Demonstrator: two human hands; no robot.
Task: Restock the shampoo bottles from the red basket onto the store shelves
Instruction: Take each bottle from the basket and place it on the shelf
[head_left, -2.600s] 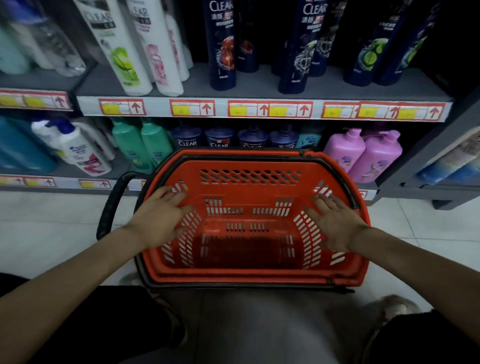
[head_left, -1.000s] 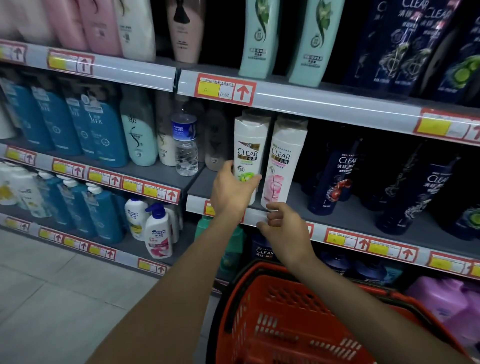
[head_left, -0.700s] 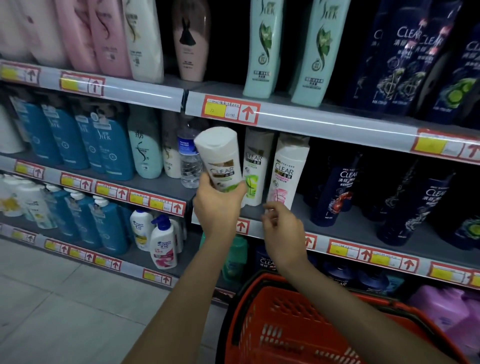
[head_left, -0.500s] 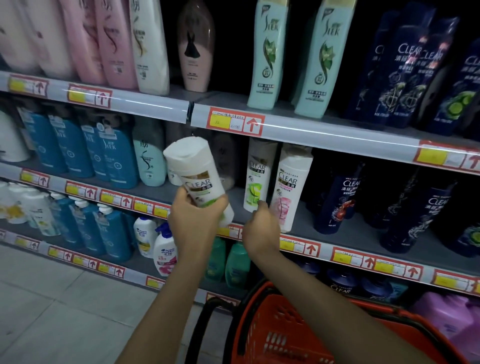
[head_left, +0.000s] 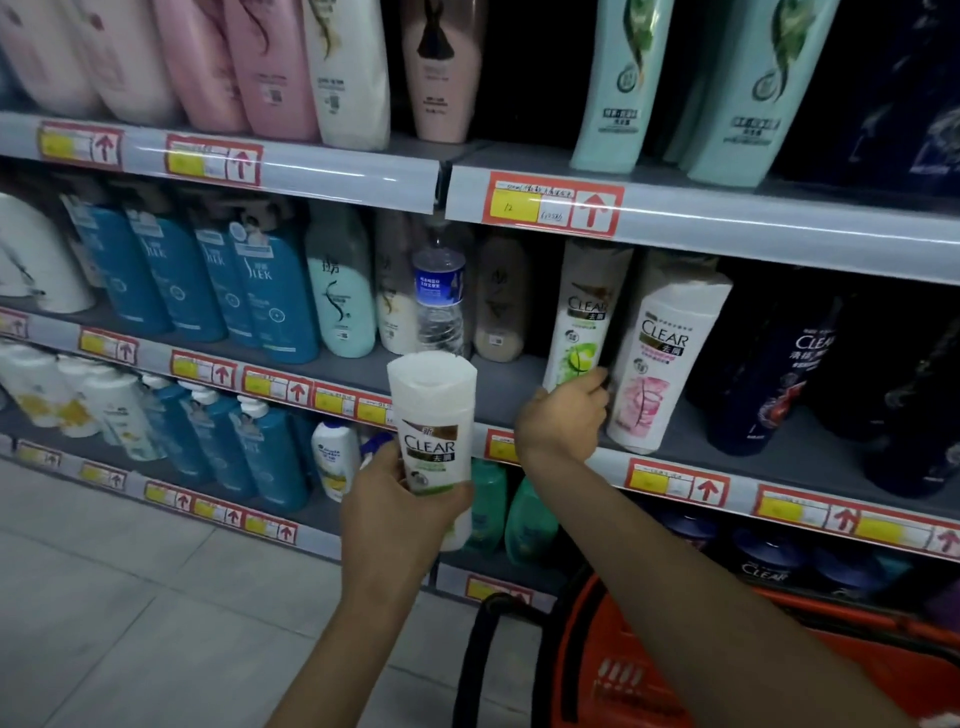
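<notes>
My left hand (head_left: 395, 506) grips a white CLEAR shampoo bottle (head_left: 434, 431) with a green label, held upright in front of the shelves, off the shelf. My right hand (head_left: 563, 418) reaches to the middle shelf (head_left: 498, 387) and grips the base of a second white and green CLEAR bottle (head_left: 584, 317) standing there. A white CLEAR bottle with a pink flower (head_left: 665, 353) stands just right of it. The red basket (head_left: 618, 675) sits low at the bottom right, under my right forearm.
Dark blue CLEAR bottles (head_left: 789, 364) fill the shelf to the right. A clear water bottle (head_left: 439, 296) and teal bottles (head_left: 260, 291) stand to the left. Mint bottles (head_left: 613, 88) sit on the upper shelf. Pale floor tiles (head_left: 130, 597) lie at lower left.
My left hand pulled a white CLEAR bottle off the middle shelf and lowered it toward me. My right hand moved from the shelf edge up to the remaining green-label bottle's base.
</notes>
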